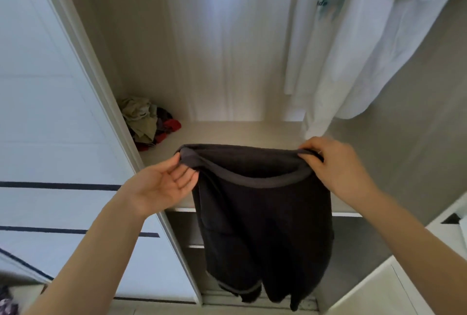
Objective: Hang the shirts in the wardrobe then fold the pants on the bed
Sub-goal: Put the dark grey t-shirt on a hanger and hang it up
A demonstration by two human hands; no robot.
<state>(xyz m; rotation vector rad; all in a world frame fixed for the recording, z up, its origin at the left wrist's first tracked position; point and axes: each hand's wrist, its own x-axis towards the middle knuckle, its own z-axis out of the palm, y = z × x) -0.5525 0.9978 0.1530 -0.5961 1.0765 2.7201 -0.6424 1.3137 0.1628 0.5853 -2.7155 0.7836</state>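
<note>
Dark pants [262, 218] with a grey waistband hang in front of the open wardrobe, legs dangling toward the floor. My left hand [164, 183] pinches the left end of the waistband between thumb and fingers, palm turned up. My right hand [336, 165] grips the right end from above. The waistband is stretched flat between both hands, just in front of the wardrobe shelf [240, 132]. White shirts [353, 44] hang inside the wardrobe at the upper right.
A crumpled heap of olive, red and dark clothes [149, 122] lies at the shelf's back left corner. A white sliding door [50, 112] with dark stripes stands at the left. Lower shelves [185, 228] sit below.
</note>
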